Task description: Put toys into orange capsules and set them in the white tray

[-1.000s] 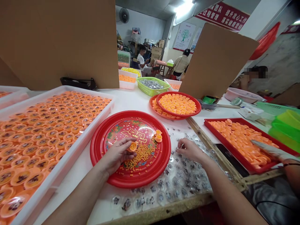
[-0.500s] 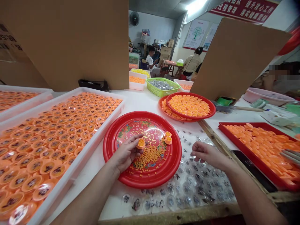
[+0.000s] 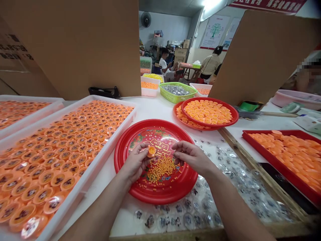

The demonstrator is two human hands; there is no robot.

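Left hand point(image 3: 136, 163): I have it curled narrow, holding a small round orange plastic cap point(image 3: 151, 151).
Right hand point(image 3: 192, 156): fingertips drawn narrow beside the cap; I cannot tell whether they pinch anything.
Below: a round red plastic tray point(image 3: 155, 197) with a heap of tiny orange beads point(image 3: 160, 170), on the white desk point(image 3: 155, 110).

Bare left hand point(image 3: 135, 164) and right hand point(image 3: 192, 156) — forearms point(image 3: 100, 214) bare too.

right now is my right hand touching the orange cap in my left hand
Apart. The head view shows a plain gap between the right hand and the orange cap, which the left hand holds.
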